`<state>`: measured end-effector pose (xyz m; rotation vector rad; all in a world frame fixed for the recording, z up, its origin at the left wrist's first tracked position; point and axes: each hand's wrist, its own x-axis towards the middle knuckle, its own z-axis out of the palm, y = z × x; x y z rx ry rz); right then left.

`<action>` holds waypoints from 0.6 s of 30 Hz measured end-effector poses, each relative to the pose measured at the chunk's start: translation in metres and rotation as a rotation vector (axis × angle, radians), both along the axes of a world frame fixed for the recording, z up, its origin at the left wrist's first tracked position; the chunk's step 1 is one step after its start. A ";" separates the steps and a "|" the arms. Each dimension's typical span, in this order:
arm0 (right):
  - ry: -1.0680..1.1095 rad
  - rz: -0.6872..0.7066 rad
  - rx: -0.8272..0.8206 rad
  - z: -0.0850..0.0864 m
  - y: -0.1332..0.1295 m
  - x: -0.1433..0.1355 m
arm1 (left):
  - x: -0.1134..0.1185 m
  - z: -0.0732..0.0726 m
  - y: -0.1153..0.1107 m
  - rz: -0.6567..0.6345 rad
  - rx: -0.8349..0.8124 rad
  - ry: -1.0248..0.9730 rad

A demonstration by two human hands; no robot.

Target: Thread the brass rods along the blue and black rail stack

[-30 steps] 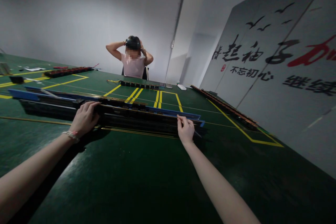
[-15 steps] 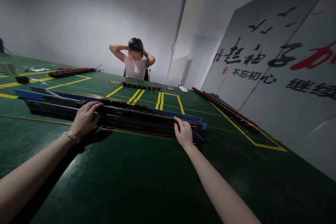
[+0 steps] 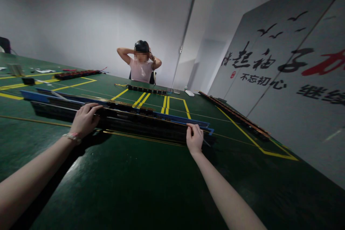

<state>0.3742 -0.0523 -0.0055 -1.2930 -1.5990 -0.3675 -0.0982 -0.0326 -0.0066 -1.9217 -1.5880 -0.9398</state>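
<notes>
A long black strip assembly [image 3: 151,129] with a blue strip [image 3: 35,96] along it lies crosswise on the green table. My left hand [image 3: 84,120], with a bracelet at the wrist, grips its upper near edge left of the middle, fingers over the top. Near its right end, my right hand [image 3: 194,137] pinches the upper edge between thumb and curled fingers. Thin brass-coloured rods [image 3: 145,140] run along the table at the assembly's near side. The fingertips of my left hand are partly hidden behind the edge.
Across the table [image 3: 140,187] a person [image 3: 141,68] sits with both hands raised to the head. A row of black blocks [image 3: 147,90] lies before them. Another long strip [image 3: 237,115] lies at the right edge, a red-and-black one [image 3: 77,74] at far left. Yellow tape [image 3: 185,107] marks the tabletop.
My right hand has slid a little to the right along the assembly, and its fingers have curled in. My left hand has shifted slightly left. The view has moved a little.
</notes>
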 end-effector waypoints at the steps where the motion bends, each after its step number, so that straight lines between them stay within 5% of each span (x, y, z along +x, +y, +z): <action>1: -0.005 -0.022 0.015 0.000 0.000 0.000 | -0.002 -0.001 0.001 -0.005 0.004 -0.010; 8: -0.118 -0.088 -0.035 0.000 0.001 -0.001 | -0.009 -0.005 0.007 -0.039 0.029 -0.057; 18: 0.009 -0.015 0.041 0.001 0.003 0.005 | -0.009 -0.004 0.006 -0.021 0.022 -0.027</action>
